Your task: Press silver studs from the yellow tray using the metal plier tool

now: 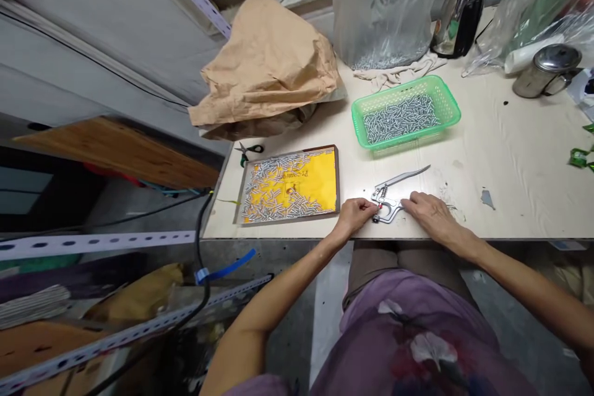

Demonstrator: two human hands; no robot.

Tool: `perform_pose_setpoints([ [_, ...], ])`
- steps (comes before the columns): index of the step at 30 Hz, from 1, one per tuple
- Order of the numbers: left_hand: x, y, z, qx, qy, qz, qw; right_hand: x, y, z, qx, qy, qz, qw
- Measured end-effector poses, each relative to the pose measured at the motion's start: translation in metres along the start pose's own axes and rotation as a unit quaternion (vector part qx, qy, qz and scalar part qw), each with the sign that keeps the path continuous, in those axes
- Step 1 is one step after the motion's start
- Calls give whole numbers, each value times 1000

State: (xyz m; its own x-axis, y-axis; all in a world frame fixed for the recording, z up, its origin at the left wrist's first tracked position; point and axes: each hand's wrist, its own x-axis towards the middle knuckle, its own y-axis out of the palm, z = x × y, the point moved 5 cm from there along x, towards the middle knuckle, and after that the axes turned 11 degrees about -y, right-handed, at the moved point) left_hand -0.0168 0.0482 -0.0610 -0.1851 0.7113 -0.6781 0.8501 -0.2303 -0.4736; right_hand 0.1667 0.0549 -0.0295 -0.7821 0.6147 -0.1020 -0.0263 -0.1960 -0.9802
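Note:
On the table lie metal hand pliers (pixel 390 205) with a spring, a curved frame and a long upper handle swung away from the lower one. A small red part shows at the jaw. My left hand (pixel 356 216) is closed in a pinch at the jaw end; whatever sits between its fingertips is too small to name. With thumb and fingers my right hand (pixel 427 213) grips the lower handle's end. Left of the pliers is a shallow tray (pixel 338 179) with a yellow lining and many small silvery metal pieces (pixel 301 203).
A green plastic basket (pixel 449 99) full of similar metal pieces stands behind the pliers. Brown paper (pixel 273 68), scissors (pixel 250 150), a clear plastic bag (pixel 390 6), a kettle (pixel 464 9) and a steel cup (pixel 545 71) stand or lie around. The table's front edge runs below my hands.

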Motion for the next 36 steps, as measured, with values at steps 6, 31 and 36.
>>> perform_pose_setpoints([
  [6, -2, -1, -7, 64, -30, 40, 997, -1, 0, 0, -6, -6, -17, 1000],
  [31, 3, 1, -16, 53, -133, 188, 972, 16, 13, -39, 26, -25, -48, 998],
  [36, 3, 0, -15, 49, -131, 189, 972, 23, 16, -44, 39, -35, -57, 997],
])
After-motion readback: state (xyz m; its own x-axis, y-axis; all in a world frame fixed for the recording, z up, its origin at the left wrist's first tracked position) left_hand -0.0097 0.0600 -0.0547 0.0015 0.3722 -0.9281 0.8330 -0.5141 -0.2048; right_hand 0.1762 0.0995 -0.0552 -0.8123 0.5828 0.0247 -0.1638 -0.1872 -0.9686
